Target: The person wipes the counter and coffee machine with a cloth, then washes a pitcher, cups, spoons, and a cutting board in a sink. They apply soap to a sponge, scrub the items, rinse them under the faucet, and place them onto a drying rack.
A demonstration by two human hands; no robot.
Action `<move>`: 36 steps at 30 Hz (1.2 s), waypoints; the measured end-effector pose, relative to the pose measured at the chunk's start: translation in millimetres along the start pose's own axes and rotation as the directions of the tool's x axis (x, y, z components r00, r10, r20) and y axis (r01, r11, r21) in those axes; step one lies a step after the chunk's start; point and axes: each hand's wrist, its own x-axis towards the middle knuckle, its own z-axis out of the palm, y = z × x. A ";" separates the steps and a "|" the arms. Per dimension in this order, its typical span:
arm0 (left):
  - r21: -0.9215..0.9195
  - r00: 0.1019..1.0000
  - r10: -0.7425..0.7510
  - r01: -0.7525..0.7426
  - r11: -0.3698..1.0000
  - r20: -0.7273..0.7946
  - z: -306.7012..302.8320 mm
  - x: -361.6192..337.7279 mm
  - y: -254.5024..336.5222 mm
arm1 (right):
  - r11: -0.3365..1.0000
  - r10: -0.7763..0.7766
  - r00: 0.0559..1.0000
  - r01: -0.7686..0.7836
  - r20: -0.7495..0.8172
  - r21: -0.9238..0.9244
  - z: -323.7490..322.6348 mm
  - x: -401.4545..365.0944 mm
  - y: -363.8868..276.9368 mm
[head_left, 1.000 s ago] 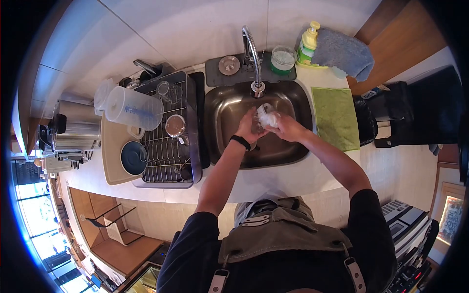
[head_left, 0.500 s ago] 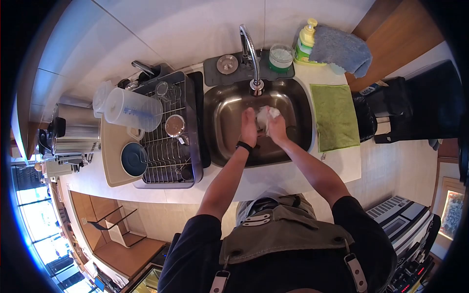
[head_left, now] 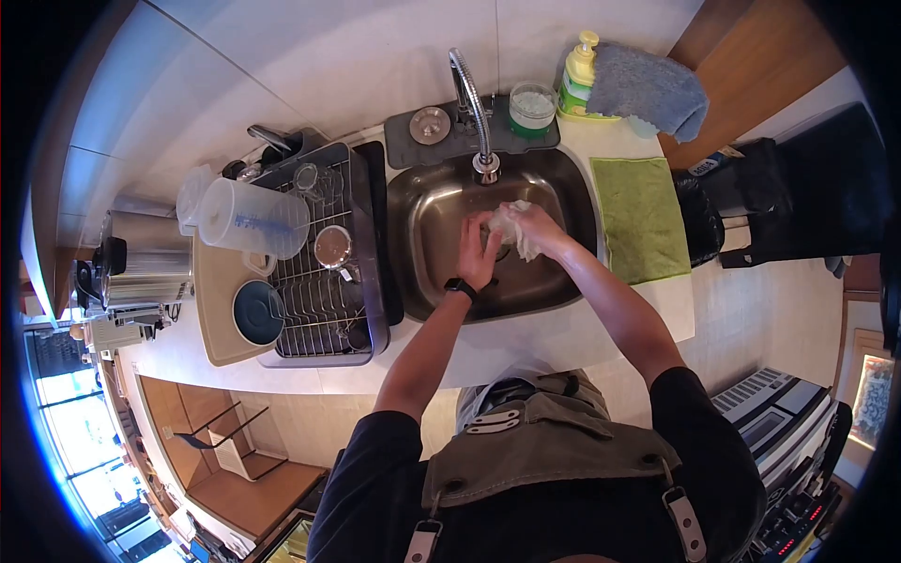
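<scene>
Over the steel sink [head_left: 427, 281], both hands are close together below the faucet [head_left: 485, 167]. My right hand [head_left: 542, 230] is closed on a crumpled white cloth [head_left: 522, 240], part of which hangs down beneath the fingers. My left hand [head_left: 477, 255], with a black band on its wrist, has its fingers and thumb curved around the left side of a pale, see-through thing [head_left: 500, 223] against the cloth. What that thing is, I cannot make out, as the hands and cloth cover most of it.
Left of the sink stands a dish rack [head_left: 324, 310] with a measuring jug [head_left: 255, 220], glasses and a blue bowl [head_left: 258, 312]. Behind are a green-white tub [head_left: 532, 111] and a yellow pump bottle [head_left: 579, 75]. A green cloth [head_left: 641, 220] lies on the right.
My left hand has turned, its fingers now more spread and curved around the pale thing. My right hand has shifted slightly, and more white cloth hangs below it. The view has moved a little.
</scene>
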 end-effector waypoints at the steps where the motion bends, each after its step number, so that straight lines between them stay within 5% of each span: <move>1: -0.263 0.944 -0.321 0.331 0.907 0.080 0.7 7.3 6.2 | 0.893 -0.174 0.982 0.190 0.077 -0.408 -3.9 4.1 0.8; 3: -0.559 0.545 -0.709 0.789 0.254 0.448 0.5 18.8 19.8 | 0.559 -0.207 0.944 0.328 0.255 -0.762 6.9 -3.8 -16.5; 5: -0.478 0.495 -0.605 0.854 0.207 0.623 -3.0 29.7 7.5 | 0.157 -0.136 0.903 0.426 0.408 -0.891 15.7 -16.9 -29.3; 8: -0.419 0.469 -0.601 0.878 0.234 0.647 0.7 43.6 -28.3 | 0.052 -0.345 0.752 0.612 0.561 -0.789 3.5 -9.2 0.5; 10: -0.391 0.471 -0.714 0.873 0.292 0.519 -4.4 45.3 -11.0 | 0.166 -0.462 0.735 0.622 0.497 -0.765 2.7 -24.2 -9.7; 12: -0.537 0.506 -0.681 0.821 0.193 0.529 -7.5 43.5 -12.4 | 0.288 -0.569 0.719 0.629 0.399 -0.723 -2.6 -39.5 -24.9; 15: -0.715 0.590 -0.644 0.693 0.093 0.488 -3.7 32.9 -26.9 | 0.625 -0.519 0.849 0.457 0.101 -0.632 -14.7 -58.3 -23.1; 18: -0.808 0.583 -0.715 0.588 0.042 0.387 7.3 24.3 -36.7 | 0.737 -0.555 0.815 0.388 -0.167 -0.554 -4.9 -58.5 -2.5; 23: -0.765 0.547 -0.824 0.591 0.257 0.146 35.1 18.2 -8.0 | 0.685 -0.649 0.719 0.408 -0.250 -0.604 45.0 -44.3 16.0; 25: -0.724 0.630 -0.773 0.565 0.396 0.069 38.8 11.9 -4.5 | 0.562 -0.739 0.622 0.353 -0.261 -0.748 39.6 -31.7 14.7; 26: -0.699 0.672 -0.740 0.544 0.464 0.032 39.2 10.3 -2.9 | 0.696 -0.623 0.730 0.352 -0.281 -0.626 29.2 -23.6 8.6; 28: -0.810 0.722 -0.687 0.450 0.377 0.082 36.2 7.8 5.2 | 0.903 -0.357 0.902 0.267 -0.243 -0.337 10.9 -15.2 -14.4; 30: -0.851 0.734 -0.674 0.407 0.332 0.088 36.7 11.0 6.9 | 0.976 -0.150 0.977 0.171 -0.152 0.136 0.1 2.6 -13.5; 31: -0.843 0.715 -0.695 0.417 0.339 0.074 37.8 10.4 2.1 | 0.928 -0.065 0.995 0.086 -0.069 0.362 0.1 7.1 -8.0; 32: -0.839 0.700 -0.712 0.421 0.345 0.059 40.4 13.3 -2.5 | 0.904 -0.070 0.983 0.134 -0.169 0.406 5.6 10.3 -1.0; 35: -0.953 0.554 -0.813 0.304 -0.003 0.179 33.3 21.4 12.4 | 0.816 -0.048 0.914 0.268 -0.403 0.512 41.1 -6.8 6.6; 36: -0.953 0.565 -0.801 0.303 -0.022 0.198 34.7 18.8 9.8 | 0.810 -0.047 0.909 0.277 -0.414 0.516 42.8 -9.6 10.4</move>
